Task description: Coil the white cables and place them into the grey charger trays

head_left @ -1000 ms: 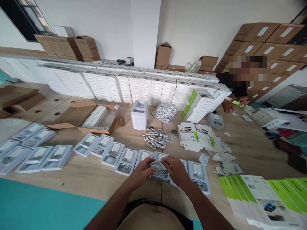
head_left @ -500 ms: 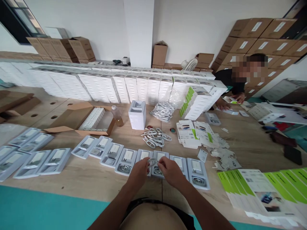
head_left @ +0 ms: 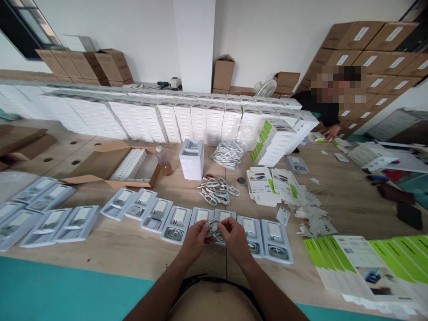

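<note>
The rightmost tray point(head_left: 285, 236) held a coiled cord point(head_left: 278, 253), the open carton point(head_left: 95, 162) white blocks point(head_left: 130, 165). Above the tray row point(head_left: 169, 220), the left hand's grip point(head_left: 195, 240) and right hand's grip point(head_left: 235, 237) pinched a looped cable point(head_left: 211, 228), partly hiding it; loose cables point(head_left: 219, 192) lay beyond.

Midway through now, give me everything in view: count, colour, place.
Held cable: one, white, between hands
Front trays: eight, white, central row
Left trays: six, white, left
Tray stack: one, white, table centre
Loose cables: uncounted, white, behind front trays
Bagged cables: uncounted, white, farther back
Open carton: one, brown, left centre
Bottle: one, clear, beside open carton
Boxes: many, white, table's back
Printed pieces: many, green and white, right
Paper scraps: many, white, right
Cartons: many, brown, by walls
Fan: one, white, back
Table: one, brown, beneath
Coworker: one, dark clothing, back right
Left hand: one, bare, on cable
Right hand: one, bare, on cable
</note>
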Available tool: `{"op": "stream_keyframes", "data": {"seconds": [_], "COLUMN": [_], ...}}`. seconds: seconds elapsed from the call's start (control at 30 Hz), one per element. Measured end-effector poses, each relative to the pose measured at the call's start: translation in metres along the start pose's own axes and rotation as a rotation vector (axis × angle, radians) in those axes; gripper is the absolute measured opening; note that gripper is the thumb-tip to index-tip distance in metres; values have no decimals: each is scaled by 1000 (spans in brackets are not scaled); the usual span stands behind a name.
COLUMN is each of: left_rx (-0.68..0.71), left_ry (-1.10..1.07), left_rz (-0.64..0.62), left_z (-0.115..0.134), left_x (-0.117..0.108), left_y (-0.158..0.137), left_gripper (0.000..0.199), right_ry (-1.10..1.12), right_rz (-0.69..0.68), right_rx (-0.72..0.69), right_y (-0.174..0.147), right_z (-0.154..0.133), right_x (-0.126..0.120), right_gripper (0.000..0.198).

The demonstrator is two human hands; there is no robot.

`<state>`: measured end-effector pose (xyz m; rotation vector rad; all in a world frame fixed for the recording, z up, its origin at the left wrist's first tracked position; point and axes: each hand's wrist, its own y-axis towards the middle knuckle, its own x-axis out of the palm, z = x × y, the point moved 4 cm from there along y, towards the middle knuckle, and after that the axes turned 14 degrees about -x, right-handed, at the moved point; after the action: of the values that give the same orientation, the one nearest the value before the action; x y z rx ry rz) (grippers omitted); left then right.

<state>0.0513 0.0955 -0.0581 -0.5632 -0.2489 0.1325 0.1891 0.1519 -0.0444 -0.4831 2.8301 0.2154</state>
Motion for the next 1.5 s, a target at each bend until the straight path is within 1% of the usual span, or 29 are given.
{"op": "stream_keyframes", "data": {"seconds": [0.07, 0.17, 0.3, 0.33, 0.37, 0.43, 0.5, 0.53, 0.57, 0.63, 0.7, 0.77, 0.8, 0.87, 0.93, 1.0, 1.03, 1.07, 1.13, 1.17, 1.23, 1.3, 1.33, 1.4, 1.5], "left_rx": [-37, -57, -60, -53, -39, -10, -2, -11, -22, -40, -48, -56, -53, 11, 158, 287, 309, 306, 274, 266, 278, 301, 315, 343, 376], "left_ry": [-53, -56, 31, 82, 149, 310, 443, 480, 502, 509, 497, 475, 463, 477, 588, 785, 889, 985, 1118, 1152, 1167, 1145, 1129, 1088, 1022], "left_rz": [-25, -59, -34, -24, -19, -28, -57, -67, -74, -81, -66, -41, -12, 108, 299, 465, 508, 521, 481, 444, 373, 331, 317, 308, 331], "left_z": [1, 3, 1, -1, -2, -4, -6, -8, -9, -13, -19, -27, -31, -36, -34, -31, -30, -30, -30, -30, -31, -31, -32, -34, -37], "left_x": [1, 1, -6, -9, -13, -18, -21, -23, -23, -23, -24, -34, -45, -79, -128, -178, -201, -221, -251, -260, -272, -278, -280, -285, -295], "left_y": [-2, -5, -7, -9, -11, -18, -28, -33, -39, -50, -58, -63, -64, -65, -64, -60, -56, -51, -41, -37, -34, -33, -34, -36, -40], "left_gripper": [36, 37, 35, 35, 33, 30, 27, 26, 26, 27, 28, 28, 27, 33, 45, 51, 54, 58, 62, 61, 56, 52, 51, 47, 33], "right_ry": [-129, -176, -220, -221, -208, -145, -60, -8, 51, 193, 314, 334, 313, 238, 163, 105, 79, 52, -31, -91, -239, -431, -522, -663, -757], "right_rz": [60, 99, 63, 31, -29, -238, -476, -569, -635, -712, -757, -785, -792, -778, -709, -599, -538, -477, -387, -364, -388, -504, -575, -687, -748], "right_rx": [-86, -138, -189, -178, -156, -113, -94, -85, -64, 17, 106, 124, 107, 57, 38, 36, 32, 25, -22, -73, -240, -445, -525, -607, -615], "right_y": [-4, -9, -6, -4, -2, -2, -6, -9, -12, -18, -23, -24, -23, -16, -4, 10, 17, 24, 35, 39, 43, 42, 39, 34, 30], "right_z": [-3, -3, 0, 2, 4, 6, 4, 3, 2, 2, 3, 7, 10, 16, 22, 25, 25, 23, 15, 10, -2, -11, -13, -11, -6], "right_x": [-3, -1, 1, 1, 1, 3, 5, 5, 6, 9, 18, 32, 40, 61, 86, 114, 130, 146, 180, 196, 230, 260, 273, 290, 301], "right_gripper": [20, 18, 13, 18, 24, 27, 17, 13, 12, 12, 11, 10, 10, 11, 15, 23, 26, 29, 30, 28, 21, 17, 17, 17, 17]}}
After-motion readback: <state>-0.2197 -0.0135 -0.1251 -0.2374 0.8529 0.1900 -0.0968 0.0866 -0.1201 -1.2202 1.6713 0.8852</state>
